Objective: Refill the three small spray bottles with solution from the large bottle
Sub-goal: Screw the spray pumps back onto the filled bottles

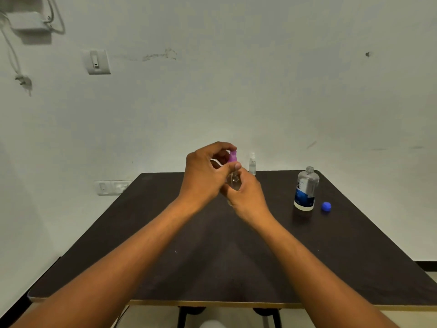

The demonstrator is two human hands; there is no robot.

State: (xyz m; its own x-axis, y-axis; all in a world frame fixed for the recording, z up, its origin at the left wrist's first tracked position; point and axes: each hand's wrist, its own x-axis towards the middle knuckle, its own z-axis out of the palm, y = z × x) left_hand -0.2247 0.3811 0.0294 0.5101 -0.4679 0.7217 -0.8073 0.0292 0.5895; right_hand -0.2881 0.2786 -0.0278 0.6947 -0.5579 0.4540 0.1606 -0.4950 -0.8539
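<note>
Both hands grip one clear spray bottle (233, 182) above the table (212, 256) centre: right hand (246, 192) closed round its body, left hand (205, 171) pinching the purple spray head (232, 156). Second spray bottle (252, 164) stands at 12 o'clock. Large bottle (306, 189), uncapped, stands at 2 o'clock, blue cap (326, 206) just beside it.

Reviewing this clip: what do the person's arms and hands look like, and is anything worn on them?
Both forearms are bare right down to the bottom edge of the head view, so no sleeves show. The left hand and right hand are bare too: no gloves, and no watch or band at either wrist. No rings or markings can be made out, though several fingers are partly hidden.
</note>
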